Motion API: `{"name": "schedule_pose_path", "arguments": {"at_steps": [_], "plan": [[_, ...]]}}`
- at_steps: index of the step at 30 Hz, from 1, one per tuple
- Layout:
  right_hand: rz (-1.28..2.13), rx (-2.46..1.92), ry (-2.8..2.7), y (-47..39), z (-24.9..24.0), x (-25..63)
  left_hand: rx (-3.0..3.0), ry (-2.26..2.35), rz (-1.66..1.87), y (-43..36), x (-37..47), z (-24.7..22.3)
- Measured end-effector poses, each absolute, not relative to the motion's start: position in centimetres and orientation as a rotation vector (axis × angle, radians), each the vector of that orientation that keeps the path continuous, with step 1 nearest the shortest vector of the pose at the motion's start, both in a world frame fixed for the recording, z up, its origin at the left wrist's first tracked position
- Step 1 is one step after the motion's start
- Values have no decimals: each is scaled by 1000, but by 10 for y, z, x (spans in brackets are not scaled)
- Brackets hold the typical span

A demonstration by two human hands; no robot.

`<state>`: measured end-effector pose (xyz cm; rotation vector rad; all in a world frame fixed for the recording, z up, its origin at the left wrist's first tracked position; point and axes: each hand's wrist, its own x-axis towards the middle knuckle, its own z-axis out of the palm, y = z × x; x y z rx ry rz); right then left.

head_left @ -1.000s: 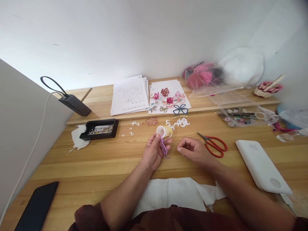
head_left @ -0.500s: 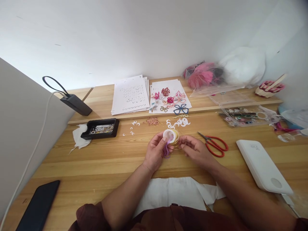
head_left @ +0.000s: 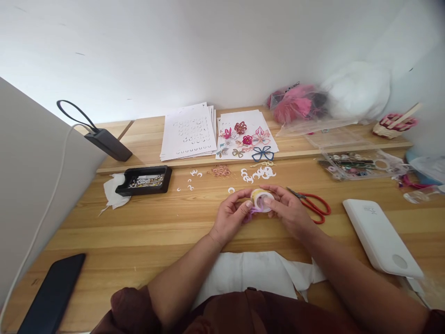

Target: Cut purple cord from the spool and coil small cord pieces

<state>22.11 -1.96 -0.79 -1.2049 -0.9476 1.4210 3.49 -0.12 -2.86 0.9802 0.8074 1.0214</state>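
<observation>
Between my two hands is a white spool of gold wire (head_left: 257,195), its open end turned toward me. My right hand (head_left: 287,206) is closed around the spool's right side, thumb at the rim. On the other side, my left hand (head_left: 233,214) is closed, its thumb and fingers pinching a purple thread tuft (head_left: 249,215) that hangs beside the spool. Whether the left fingers also press on the spool is hard to see. Red-handled scissors (head_left: 314,207) lie just right of my right hand. Small white crescent pieces (head_left: 259,173) lie beyond the spool.
A black tray of beads (head_left: 146,181) is at the left. Paper sheets (head_left: 189,132) and wire-and-thread flowers (head_left: 246,140) rest on the raised shelf. To the right are a clear box (head_left: 359,164) and a white power bank (head_left: 380,236). A phone (head_left: 52,294) lies front left.
The spool has shifted right and turned, and my right hand now grips it instead of the loose wire. A white ring-shaped piece behind my left hand has come into view.
</observation>
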Motion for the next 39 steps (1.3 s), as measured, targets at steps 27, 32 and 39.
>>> {"name": "schedule_pose_path", "arguments": {"at_steps": [27,32,39], "plan": [[877,-1214,-547,22,-7,287,1004,844,846,-1,30,-22],[675,-1320,-569,32,-14,312,792,737,772,-4,28,-12],[502,-1541,-649,39,-36,326,405,592,966,5,20,-7]]}}
